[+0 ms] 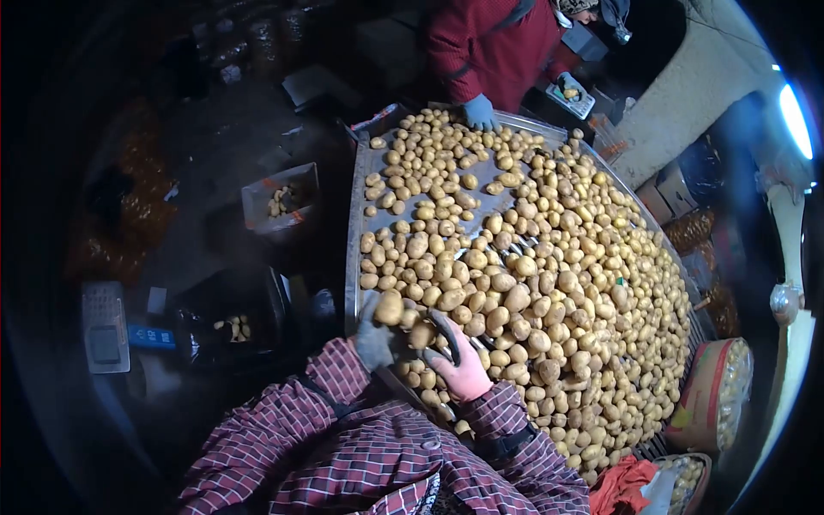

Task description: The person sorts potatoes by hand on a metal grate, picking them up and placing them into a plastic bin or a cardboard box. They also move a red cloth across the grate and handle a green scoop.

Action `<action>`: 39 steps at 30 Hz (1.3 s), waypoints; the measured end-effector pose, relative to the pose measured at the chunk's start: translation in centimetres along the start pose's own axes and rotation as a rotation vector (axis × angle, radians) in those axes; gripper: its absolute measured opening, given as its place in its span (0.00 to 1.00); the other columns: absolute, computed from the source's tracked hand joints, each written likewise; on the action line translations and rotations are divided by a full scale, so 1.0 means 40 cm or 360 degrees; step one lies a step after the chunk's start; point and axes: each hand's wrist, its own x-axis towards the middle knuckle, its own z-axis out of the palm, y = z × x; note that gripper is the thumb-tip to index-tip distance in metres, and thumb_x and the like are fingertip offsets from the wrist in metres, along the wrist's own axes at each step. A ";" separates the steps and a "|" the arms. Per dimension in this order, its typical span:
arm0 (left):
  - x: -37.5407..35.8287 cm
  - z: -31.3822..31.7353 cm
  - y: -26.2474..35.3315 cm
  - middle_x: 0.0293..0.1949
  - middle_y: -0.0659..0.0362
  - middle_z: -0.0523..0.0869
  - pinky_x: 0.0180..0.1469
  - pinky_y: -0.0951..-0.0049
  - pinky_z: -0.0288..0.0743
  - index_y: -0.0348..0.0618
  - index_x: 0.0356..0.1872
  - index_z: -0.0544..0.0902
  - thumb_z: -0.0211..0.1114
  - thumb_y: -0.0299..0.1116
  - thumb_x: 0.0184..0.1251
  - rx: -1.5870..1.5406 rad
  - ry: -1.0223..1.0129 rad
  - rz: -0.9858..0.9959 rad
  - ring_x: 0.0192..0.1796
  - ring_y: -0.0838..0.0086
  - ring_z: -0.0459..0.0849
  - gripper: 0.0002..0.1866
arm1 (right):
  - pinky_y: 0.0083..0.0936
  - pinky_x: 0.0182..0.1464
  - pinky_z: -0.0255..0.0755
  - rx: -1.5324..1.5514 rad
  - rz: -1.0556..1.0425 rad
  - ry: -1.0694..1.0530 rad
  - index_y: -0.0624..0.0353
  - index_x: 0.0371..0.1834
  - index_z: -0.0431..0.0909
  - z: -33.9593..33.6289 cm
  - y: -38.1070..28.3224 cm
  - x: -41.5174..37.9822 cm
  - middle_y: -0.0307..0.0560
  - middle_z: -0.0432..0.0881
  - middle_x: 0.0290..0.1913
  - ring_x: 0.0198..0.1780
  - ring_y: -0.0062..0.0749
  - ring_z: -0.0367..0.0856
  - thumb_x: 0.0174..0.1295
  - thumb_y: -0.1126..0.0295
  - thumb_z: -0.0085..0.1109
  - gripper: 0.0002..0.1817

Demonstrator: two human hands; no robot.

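Note:
Many potatoes (558, 300) cover a metal-edged sorting table (352, 249). My left hand (374, 336), in a grey glove, is at the table's near left edge, its fingers against a potato (389, 307). My right hand (460, 360), in a pink and dark glove, is just to the right, thumb and fingers apart beside another potato (421, 335). A further potato shows between the two hands. Whether the right hand touches its potato is hard to tell.
Across the table stands a person (506, 51) with one gloved hand on the potatoes. A crate (281, 199) and a scale (106, 328) are at left. A potato sack (712, 395) and red cloth (622, 485) are at lower right.

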 end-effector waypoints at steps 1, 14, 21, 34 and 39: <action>-0.014 0.006 0.030 0.53 0.53 0.78 0.55 0.48 0.71 0.49 0.49 0.77 0.47 0.67 0.63 0.0041 -0.0199 0.0125 0.55 0.54 0.76 0.32 | 0.30 0.70 0.54 0.0106 0.0106 -0.0039 0.62 0.69 0.59 0.003 0.016 0.005 0.51 0.65 0.67 0.70 0.35 0.61 0.57 0.74 0.57 0.34; -0.652 -0.132 0.447 0.66 0.55 0.65 0.65 0.46 0.56 0.61 0.60 0.69 0.49 0.70 0.58 -0.0295 0.1065 0.1387 0.69 0.56 0.61 0.35 | 0.41 0.64 0.63 -0.1436 0.0098 0.0118 0.44 0.64 0.69 -0.048 0.212 0.408 0.51 0.63 0.67 0.66 0.53 0.62 0.57 0.51 0.60 0.30; -0.641 -0.278 0.387 0.61 0.55 0.70 0.59 0.54 0.67 0.53 0.60 0.71 0.52 0.58 0.64 0.0550 0.1852 0.1176 0.60 0.58 0.72 0.28 | 0.43 0.45 0.71 -0.1973 0.0011 -0.0049 0.42 0.51 0.75 -0.005 0.194 0.243 0.44 0.77 0.44 0.46 0.45 0.75 0.53 0.59 0.59 0.19; 0.348 -0.053 0.088 0.56 0.50 0.77 0.61 0.66 0.69 0.42 0.58 0.73 0.62 0.32 0.58 0.3633 0.0597 0.0642 0.57 0.59 0.76 0.24 | 0.27 0.46 0.75 -0.0450 0.0870 0.0427 0.57 0.45 0.80 -0.140 0.153 -0.231 0.46 0.83 0.39 0.42 0.30 0.81 0.50 0.62 0.68 0.19; 0.412 0.001 -0.003 0.68 0.54 0.64 0.66 0.59 0.60 0.54 0.66 0.66 0.64 0.39 0.57 0.4508 0.0377 -0.0206 0.67 0.61 0.66 0.33 | 0.20 0.43 0.74 0.0505 0.0950 0.0602 0.60 0.47 0.79 -0.207 0.223 -0.301 0.37 0.81 0.38 0.39 0.21 0.78 0.54 0.69 0.64 0.17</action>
